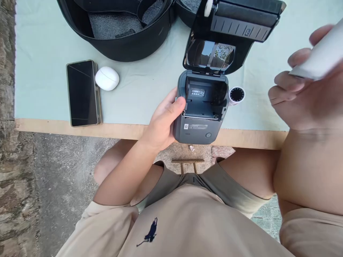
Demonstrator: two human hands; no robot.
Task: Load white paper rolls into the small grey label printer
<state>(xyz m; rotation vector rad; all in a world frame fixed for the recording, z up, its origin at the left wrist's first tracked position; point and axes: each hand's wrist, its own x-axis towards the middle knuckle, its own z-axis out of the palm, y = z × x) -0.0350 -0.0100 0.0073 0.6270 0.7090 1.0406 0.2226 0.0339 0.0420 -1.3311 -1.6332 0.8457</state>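
Observation:
My left hand [166,119] grips the left side of a dark grey label printer [197,128] at the table's front edge, thumb on its rim. The printer's lid [241,26] stands open, and its inner bay shows a small white label. Raised at the right, my right hand [308,96] is closed round a smooth white cylinder [325,53], partly blurred and cut off by the frame edge. Close against the printer's right side is a small white cylinder with a dark round end [237,94].
Left on the pale cloth-covered table [40,89] lie a phone [81,92] and a white egg-shaped case [107,78]. Behind them sits an open black zip case [131,46] with grey foam inside. A wooden edge [80,129] runs along the front, above my legs.

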